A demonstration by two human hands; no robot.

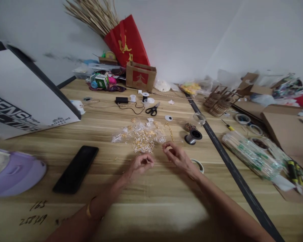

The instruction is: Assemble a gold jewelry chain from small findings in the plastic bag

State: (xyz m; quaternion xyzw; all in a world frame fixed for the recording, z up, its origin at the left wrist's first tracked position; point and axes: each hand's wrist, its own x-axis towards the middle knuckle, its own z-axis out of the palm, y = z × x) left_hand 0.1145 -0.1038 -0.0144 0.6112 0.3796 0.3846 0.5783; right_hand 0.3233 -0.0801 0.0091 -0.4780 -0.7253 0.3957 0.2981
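My left hand (142, 163) is closed, thumb and fingers curled together just in front of a pile of small gold and silver pieces (143, 143). Whatever it pinches is too small to make out. To its right, my right hand (175, 155) is also curled, fingertips near the pile's right edge, its hold too small to tell. Clear plastic bags (138, 129) lie among the pieces. A gold chain (170, 131) stretches out behind my right hand. The wire spool (193, 137) and a roll of tape (198, 166) are right of it.
A black phone (76, 169) and a purple device (17, 173) lie at left. Black scissors (153, 109) are behind the pile. Wrapped sticks (251, 154) lie at right, beyond a dark strip (226, 156). A paper bag (140, 76) stands at the back.
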